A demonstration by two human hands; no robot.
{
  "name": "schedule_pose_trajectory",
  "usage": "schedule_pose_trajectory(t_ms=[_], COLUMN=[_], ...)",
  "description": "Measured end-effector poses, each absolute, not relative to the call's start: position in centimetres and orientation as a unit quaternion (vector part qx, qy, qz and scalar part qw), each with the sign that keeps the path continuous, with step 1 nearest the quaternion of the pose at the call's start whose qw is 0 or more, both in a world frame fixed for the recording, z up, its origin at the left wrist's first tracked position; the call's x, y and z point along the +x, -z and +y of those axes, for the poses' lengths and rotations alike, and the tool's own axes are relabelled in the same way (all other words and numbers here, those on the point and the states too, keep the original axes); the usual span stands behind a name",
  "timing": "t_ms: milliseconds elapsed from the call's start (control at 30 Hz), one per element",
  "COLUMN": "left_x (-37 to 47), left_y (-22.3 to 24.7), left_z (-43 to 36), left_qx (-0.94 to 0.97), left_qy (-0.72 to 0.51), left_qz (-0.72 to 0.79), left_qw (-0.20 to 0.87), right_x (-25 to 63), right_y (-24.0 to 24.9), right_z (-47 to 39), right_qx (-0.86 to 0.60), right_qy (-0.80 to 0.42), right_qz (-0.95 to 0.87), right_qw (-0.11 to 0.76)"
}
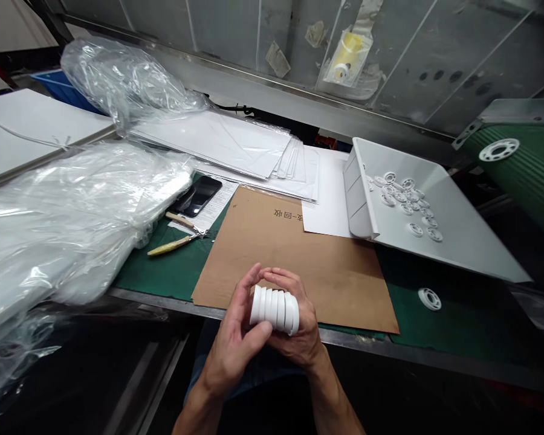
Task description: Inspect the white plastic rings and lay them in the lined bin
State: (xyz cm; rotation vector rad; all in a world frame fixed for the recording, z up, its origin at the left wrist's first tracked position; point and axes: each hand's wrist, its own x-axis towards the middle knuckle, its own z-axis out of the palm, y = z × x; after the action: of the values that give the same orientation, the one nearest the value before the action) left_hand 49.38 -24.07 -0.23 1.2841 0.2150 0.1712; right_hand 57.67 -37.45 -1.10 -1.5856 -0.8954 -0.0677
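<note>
Between my two hands lies a row of several white plastic rings point(274, 308), pressed face to face into a short stack. My left hand point(236, 332) closes on the stack's left end, its thumb resting along the lower side. Around the right end, my right hand point(306, 320) is wrapped, with its fingers curving over the far side. Both hands hold the stack above the near edge of a brown cardboard sheet point(272, 254). The rings' flat faces are mostly hidden by my palms.
A grey tray point(471, 235) with loose white rings stands right. One ring point(430, 299) lies on the green mat; another point(498, 150) sits on a green ribbed belt point(517, 181). Cutting pliers point(181, 232), a phone point(202, 195), plastic bags point(72, 211) and white sheets point(226, 142) lie left and behind.
</note>
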Motion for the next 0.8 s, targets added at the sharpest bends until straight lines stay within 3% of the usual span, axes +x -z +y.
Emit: schedule_pose_trajectory(t_ms=[433, 800], left_x=[49.6, 50.0], left_y=[-1.7, -1.6], left_z=[-23.9, -25.0], left_qx=[0.576, 0.542], left_qy=[-0.071, -0.084], left_qz=[0.093, 0.16], left_qw=[0.809, 0.821], right_x=[57.2, 57.0], right_y=[1.4, 1.4], right_z=[-37.8, -37.7], right_qx=[-0.663, -0.675], right_qy=[0.021, 0.074], right_qz=[-0.363, -0.387], right_qw=[0.654, 0.624])
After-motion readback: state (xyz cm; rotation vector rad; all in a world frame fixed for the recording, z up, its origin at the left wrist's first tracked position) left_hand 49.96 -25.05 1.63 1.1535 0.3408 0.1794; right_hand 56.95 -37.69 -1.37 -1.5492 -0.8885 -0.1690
